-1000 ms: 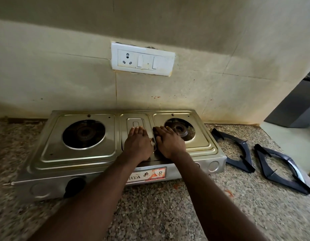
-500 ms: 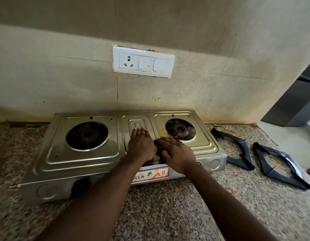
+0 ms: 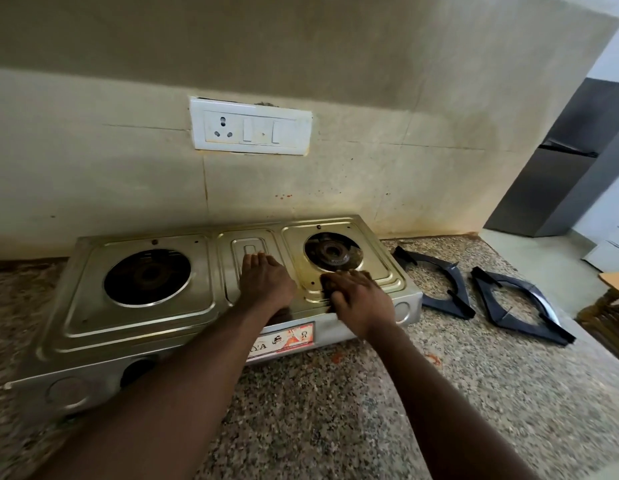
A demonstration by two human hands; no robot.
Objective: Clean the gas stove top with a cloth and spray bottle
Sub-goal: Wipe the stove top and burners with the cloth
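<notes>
A two-burner steel gas stove [image 3: 145, 327] stands on a speckled granite counter [image 3: 336, 410] against the wall, with no pan supports on it. My left hand [image 3: 264, 284] lies flat on the stove's middle panel, fingers straight and pointing at the wall. My right hand [image 3: 361, 299] presses a small dark cloth [image 3: 327, 280] onto the steel just in front of the right burner [image 3: 332, 252], with its fingers spread over the cloth. Most of the cloth is hidden under that hand. The left burner [image 3: 147, 277] is uncovered. No spray bottle is in view.
Two black pan supports [image 3: 439, 282] [image 3: 519, 303] lie on the counter to the right of the stove. A white socket plate [image 3: 251, 128] is on the wall above it. A grey fridge [image 3: 550, 188] stands at the far right, past the counter's end.
My right hand has slid with the cloth from beside the left hand toward the right, along the front of the right burner. My left hand has stayed on the middle panel.
</notes>
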